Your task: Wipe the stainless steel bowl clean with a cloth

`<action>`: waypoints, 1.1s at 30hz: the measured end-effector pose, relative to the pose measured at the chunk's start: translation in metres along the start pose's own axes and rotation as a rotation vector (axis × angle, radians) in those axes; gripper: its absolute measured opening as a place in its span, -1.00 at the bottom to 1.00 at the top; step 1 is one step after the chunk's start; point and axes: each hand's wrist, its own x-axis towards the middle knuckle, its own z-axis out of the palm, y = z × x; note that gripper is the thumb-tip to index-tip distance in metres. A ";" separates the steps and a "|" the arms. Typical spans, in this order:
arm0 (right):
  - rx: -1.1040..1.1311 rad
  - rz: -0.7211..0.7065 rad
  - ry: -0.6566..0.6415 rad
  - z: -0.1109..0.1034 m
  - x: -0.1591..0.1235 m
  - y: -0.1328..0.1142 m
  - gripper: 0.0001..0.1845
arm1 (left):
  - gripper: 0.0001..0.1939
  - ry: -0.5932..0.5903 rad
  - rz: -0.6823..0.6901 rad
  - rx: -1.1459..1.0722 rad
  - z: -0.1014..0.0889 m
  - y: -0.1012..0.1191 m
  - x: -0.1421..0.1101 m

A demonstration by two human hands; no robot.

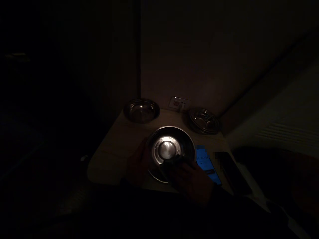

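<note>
A shiny steel bowl [167, 149] sits near the front of a small wooden table [107, 159]. My left hand [138, 166] is at the bowl's left side, apparently closed on its rim, though the dim light hides most of the fingers. Over the bowl's front right part lies my right hand [190, 177], closed on a dark cloth [170, 164] that touches the bowl's inner surface. The cloth's full shape is lost in shadow.
Behind, on the left, stands another steel bowl [142, 113]; several stacked steel dishes [204, 121] occupy the back right. A lit phone [208, 167] lies beside my right hand, with a dark flat object [235, 174] further right. A wall socket [179, 103] is behind the table.
</note>
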 end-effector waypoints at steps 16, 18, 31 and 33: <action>0.021 -0.026 0.109 -0.016 -0.012 0.008 -0.66 | -0.58 -0.018 -0.110 -0.043 0.000 0.009 0.001; 0.038 -0.039 0.094 -0.011 -0.012 0.002 -0.66 | -0.58 -0.012 -0.146 -0.078 0.001 0.012 0.001; -0.001 0.043 0.270 0.012 -0.001 -0.022 -0.73 | -0.57 -0.025 -0.163 -0.129 0.000 0.007 -0.002; -0.002 0.099 0.289 0.014 0.005 -0.030 -0.74 | -0.54 -0.013 -0.143 -0.068 0.002 0.006 -0.006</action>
